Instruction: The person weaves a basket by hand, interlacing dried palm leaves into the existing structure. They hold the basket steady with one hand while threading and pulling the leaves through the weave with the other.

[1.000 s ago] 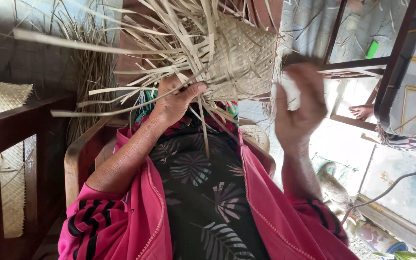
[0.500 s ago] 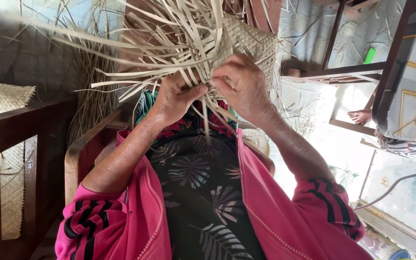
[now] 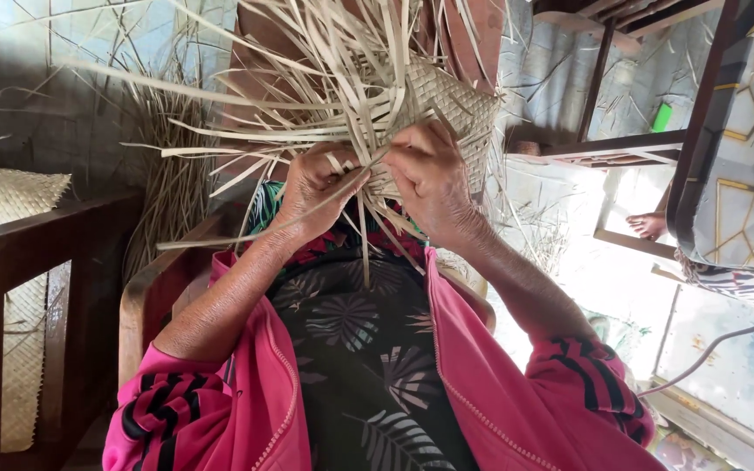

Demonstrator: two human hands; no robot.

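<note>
Strips (image 3: 307,105) may snap or slip if you pull hard: your left hand (image 3: 311,187) and right hand (image 3: 429,174) both pinch them closed at the weave (image 3: 447,109).

Lap (image 3: 368,349): lying at lower centre of the frame, wearing dark leaf-print cloth, carrying the half-woven basket (image 3: 447,109) at its upper end.
Loose strips (image 3: 246,131): fanning out from the basket toward the upper left.
Wooden chair arm (image 3: 37,253): running along the left edge.
</note>
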